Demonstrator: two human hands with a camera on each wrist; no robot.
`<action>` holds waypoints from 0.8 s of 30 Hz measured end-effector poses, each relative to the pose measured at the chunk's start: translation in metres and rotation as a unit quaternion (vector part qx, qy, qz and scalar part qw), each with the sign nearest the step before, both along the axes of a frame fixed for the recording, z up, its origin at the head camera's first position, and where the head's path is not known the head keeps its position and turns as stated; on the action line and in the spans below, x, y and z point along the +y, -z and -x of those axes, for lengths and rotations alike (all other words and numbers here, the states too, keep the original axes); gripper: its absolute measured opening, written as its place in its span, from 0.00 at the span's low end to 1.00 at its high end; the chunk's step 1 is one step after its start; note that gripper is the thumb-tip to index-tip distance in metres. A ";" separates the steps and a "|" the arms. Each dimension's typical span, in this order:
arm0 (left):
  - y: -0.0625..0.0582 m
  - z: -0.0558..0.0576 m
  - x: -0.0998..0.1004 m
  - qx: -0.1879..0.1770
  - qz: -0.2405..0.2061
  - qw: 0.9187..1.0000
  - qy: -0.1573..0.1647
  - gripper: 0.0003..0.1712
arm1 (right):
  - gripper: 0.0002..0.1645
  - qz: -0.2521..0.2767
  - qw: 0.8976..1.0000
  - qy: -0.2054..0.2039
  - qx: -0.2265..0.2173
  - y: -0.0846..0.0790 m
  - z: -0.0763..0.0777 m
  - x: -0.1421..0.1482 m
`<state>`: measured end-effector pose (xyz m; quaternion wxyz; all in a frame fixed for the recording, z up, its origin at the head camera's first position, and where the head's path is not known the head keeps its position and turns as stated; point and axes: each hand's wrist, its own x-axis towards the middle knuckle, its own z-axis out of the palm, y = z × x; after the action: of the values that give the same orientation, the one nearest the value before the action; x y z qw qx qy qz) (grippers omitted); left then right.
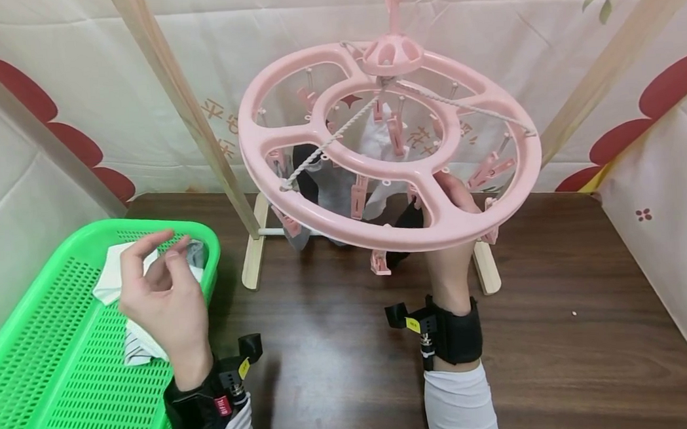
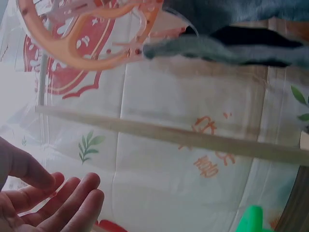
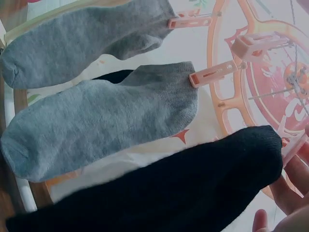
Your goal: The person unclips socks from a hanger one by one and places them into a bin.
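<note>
A pink round clip hanger (image 1: 486,229) hangs with clothespins around its rings. My right hand (image 1: 455,191) reaches under its right front part and pinches a pink clothespin (image 3: 293,149) beside the end of a black sock (image 3: 193,183). Whether that clothespin bites the sock is hard to tell. In the right wrist view two grey socks (image 3: 106,121) hang from clothespins next to the black one. My left hand (image 1: 162,291) hovers over the green basket (image 1: 205,233), fingers loosely bent and holding nothing.
White and grey socks (image 1: 111,271) lie in the basket on the left. Wooden poles (image 1: 179,93) of a stand rise on both sides of the hanger, with wooden feet (image 1: 252,263) on the brown table (image 1: 565,358). A printed sheet (image 1: 543,5) covers the back.
</note>
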<state>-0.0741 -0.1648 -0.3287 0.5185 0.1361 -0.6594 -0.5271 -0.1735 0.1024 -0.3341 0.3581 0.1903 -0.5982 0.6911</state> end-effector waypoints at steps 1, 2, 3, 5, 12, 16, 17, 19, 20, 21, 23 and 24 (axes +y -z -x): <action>0.000 0.001 0.002 -0.005 0.008 1.000 0.005 0.10 | 0.11 0.005 1.000 -0.005 -0.001 -0.001 -0.001 -0.001; 0.000 0.002 0.005 -0.008 0.018 1.000 0.010 0.10 | 0.11 0.012 1.000 -0.012 -0.004 -0.001 -0.001 -0.002; 0.000 0.002 0.008 -0.009 0.029 0.999 0.017 0.10 | 0.11 0.017 1.000 -0.020 -0.007 -0.001 -0.001 -0.002; 0.000 0.004 0.015 -0.012 0.050 0.998 0.035 0.10 | 0.11 0.025 0.999 -0.039 -0.013 -0.003 -0.003 -0.004; 0.002 0.009 0.035 -0.015 0.120 0.989 0.085 0.11 | 0.15 0.022 0.995 -0.091 -0.024 0.000 -0.006 -0.005; 0.001 0.009 0.038 -0.019 0.135 0.987 0.090 0.11 | 0.19 -0.001 0.994 -0.106 -0.027 0.002 -0.007 -0.006; 0.001 0.009 0.038 -0.021 0.137 0.986 0.091 0.11 | 0.19 -0.009 0.994 -0.105 -0.030 0.002 -0.007 -0.006; 0.001 0.009 0.040 -0.020 0.141 0.985 0.093 0.11 | 0.19 -0.022 0.994 -0.104 -0.039 0.001 -0.007 -0.008; 0.002 0.009 0.041 -0.019 0.142 0.985 0.097 0.11 | 0.17 -0.034 0.994 -0.097 -0.041 0.000 -0.008 -0.009; 0.003 0.009 0.042 -0.017 0.146 0.984 0.101 0.11 | 0.16 -0.039 0.994 -0.094 -0.043 0.000 -0.009 -0.011; 0.004 0.011 0.047 -0.014 0.155 0.982 0.109 0.11 | 0.18 -0.044 0.993 -0.100 -0.044 -0.002 -0.010 -0.013; 0.005 0.012 0.049 -0.012 0.162 0.980 0.114 0.11 | 0.18 -0.044 0.992 -0.106 -0.044 -0.003 -0.012 -0.014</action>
<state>-0.0862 -0.1156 -0.3335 0.4625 -0.0191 -0.7533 -0.4672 -0.1619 0.0880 -0.3308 0.2478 0.2376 -0.6195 0.7060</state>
